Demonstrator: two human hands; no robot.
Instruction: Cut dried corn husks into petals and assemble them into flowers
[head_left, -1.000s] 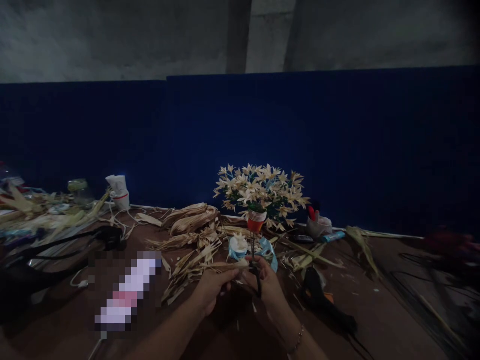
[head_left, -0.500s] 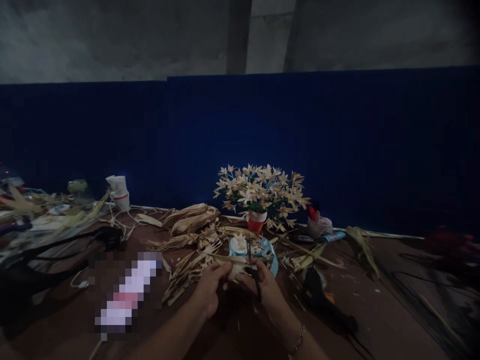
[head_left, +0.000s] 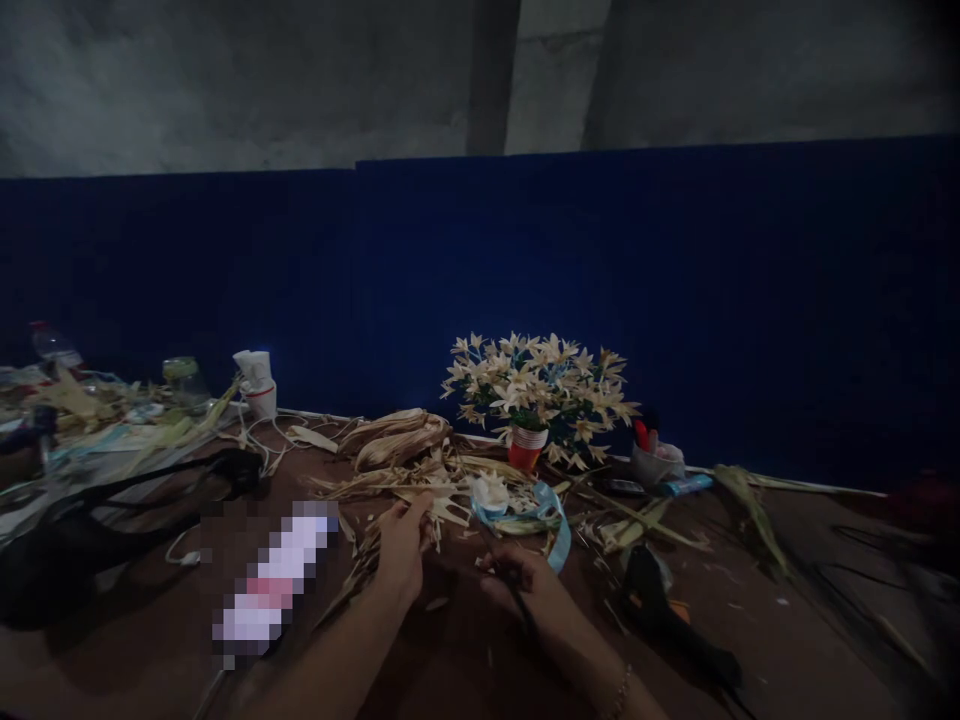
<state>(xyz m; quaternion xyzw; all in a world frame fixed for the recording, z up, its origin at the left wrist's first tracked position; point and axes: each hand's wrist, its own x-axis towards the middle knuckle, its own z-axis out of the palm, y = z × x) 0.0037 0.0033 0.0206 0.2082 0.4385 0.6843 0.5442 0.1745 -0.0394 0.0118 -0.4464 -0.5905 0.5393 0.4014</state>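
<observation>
My left hand reaches forward into a heap of pale dried leaf strips on the brown table, and its fingers are closed on one strip. My right hand rests nearer to me, curled round a dark pair of scissors that points down toward me. A roll of light blue ribbon with a small white flower lies just beyond the right hand. Behind it stands a red and white cup filled with cream handmade flowers.
A black glue gun with its cord lies to the right. At the left are a black strap, a pixelated oblong, white cups, a jar and more leaves. A blue partition closes off the table's far edge.
My left hand has let go of the piece held between both hands and has gone forward-left into the leaf heap. The right hand has dropped back with the scissors. The view has shifted slightly.
</observation>
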